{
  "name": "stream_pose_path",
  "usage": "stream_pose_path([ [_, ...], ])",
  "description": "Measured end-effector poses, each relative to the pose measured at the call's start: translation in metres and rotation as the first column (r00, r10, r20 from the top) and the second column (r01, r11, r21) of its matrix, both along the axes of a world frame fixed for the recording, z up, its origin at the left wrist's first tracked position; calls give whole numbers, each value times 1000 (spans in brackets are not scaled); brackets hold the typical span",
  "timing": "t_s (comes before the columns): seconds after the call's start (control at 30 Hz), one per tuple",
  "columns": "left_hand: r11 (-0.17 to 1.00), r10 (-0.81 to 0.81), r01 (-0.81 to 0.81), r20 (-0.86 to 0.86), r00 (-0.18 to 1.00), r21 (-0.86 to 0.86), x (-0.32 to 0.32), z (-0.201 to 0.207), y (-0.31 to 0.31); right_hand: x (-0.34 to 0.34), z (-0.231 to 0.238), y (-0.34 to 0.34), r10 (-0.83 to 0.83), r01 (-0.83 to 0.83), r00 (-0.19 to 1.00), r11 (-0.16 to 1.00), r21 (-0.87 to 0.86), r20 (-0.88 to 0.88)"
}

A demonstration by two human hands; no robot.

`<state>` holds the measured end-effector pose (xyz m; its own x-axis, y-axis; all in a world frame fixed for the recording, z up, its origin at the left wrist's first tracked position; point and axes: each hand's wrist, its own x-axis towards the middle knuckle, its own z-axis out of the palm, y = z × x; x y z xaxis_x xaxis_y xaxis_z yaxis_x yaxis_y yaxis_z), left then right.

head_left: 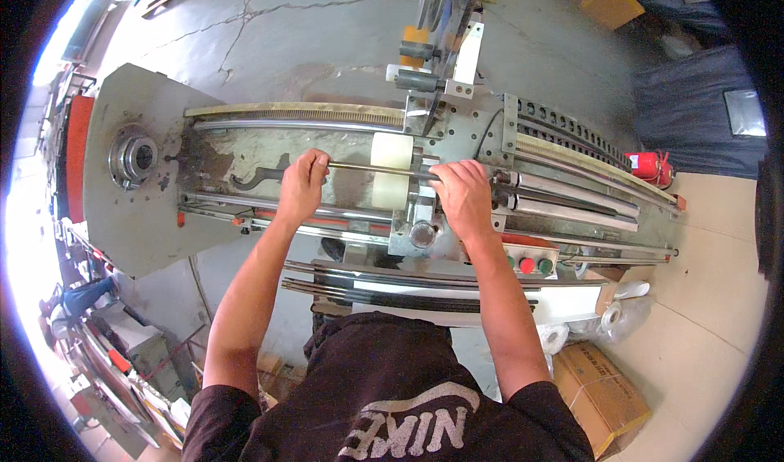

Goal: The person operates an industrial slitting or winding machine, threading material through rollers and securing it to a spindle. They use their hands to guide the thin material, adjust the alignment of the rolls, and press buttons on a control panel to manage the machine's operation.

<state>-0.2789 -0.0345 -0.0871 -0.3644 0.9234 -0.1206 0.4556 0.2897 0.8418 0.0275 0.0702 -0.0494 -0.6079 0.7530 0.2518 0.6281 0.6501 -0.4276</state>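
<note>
In the head view, the left hand [302, 186] is closing its grip around a thin steel rod [367, 169] that is running crosswise over the bed of a long metal machine [131, 225]. The right hand [461, 196] is resting palm-down further along the same rod, its grip curled over it where the rod is meeting a metal carriage block [420, 217]; whether those fingers are wrapping fully around it cannot be told.

Between the two grips, a pale roll of tape-like material [392, 172] is sitting threaded on the rod, standing on edge and touching neither hand. Just beyond the left grip, a dark open-ended wrench [257, 176] is lying loose on the machine bed. Below the right grip, a small control box with green and red buttons [529, 263] is hanging on the machine's near rail. Far off to the right of that grip, a red fire extinguisher [651, 166] is lying beside the frame, and a cardboard box [600, 392] is sitting on the floor near the person's right elbow.

Judging by this, the roll is already on the rod and both hands are holding the rod over the bed; seating or fixing the rod appears to be what is left.
</note>
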Motion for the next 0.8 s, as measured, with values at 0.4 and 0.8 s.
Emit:
stream_pose_path([
  [0.4,989,-141,144,82,987,-35,-27,-9,88,1,-1,6,-21,28,997,995,-99,71],
  [0.8,870,-492,490,-45,869,-58,19,-118,233,-1,5,4,-7,10,1000,992,-125,24],
])
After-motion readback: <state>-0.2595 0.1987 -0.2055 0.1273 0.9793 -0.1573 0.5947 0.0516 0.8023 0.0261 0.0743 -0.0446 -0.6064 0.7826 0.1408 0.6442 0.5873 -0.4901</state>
